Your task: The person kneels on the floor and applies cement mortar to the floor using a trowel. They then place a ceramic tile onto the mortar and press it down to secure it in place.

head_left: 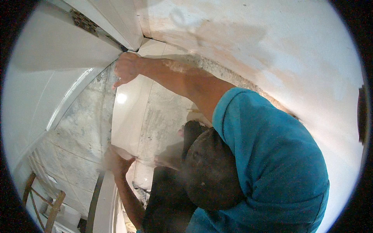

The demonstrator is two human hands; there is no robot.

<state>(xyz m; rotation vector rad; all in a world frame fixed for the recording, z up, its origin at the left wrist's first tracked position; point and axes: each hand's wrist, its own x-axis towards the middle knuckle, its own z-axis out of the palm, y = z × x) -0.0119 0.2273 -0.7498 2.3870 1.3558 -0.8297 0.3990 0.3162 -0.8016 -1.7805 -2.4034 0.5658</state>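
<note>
Below and left of the glossy pale tile point(126, 116), a wooden frame point(58, 202) is seen; above that frame, a white panel point(42, 81). The tile is laid between grey floor point(85, 112) on its left and a dusty surface point(167, 105) on its right, where the way is blocked by a crouching co-worker point(279, 163). Farther right, a stained wall point(311, 58) is seen. The tile's lower end is met by the co-worker's left hand point(117, 160), thumb spread, fingers blurred; its upper end is overlapped by the co-worker's right hand point(127, 66), fingers partly curled, grip unclear. The wearer's own fingers lie outside the view; their opening cannot be told.
</note>
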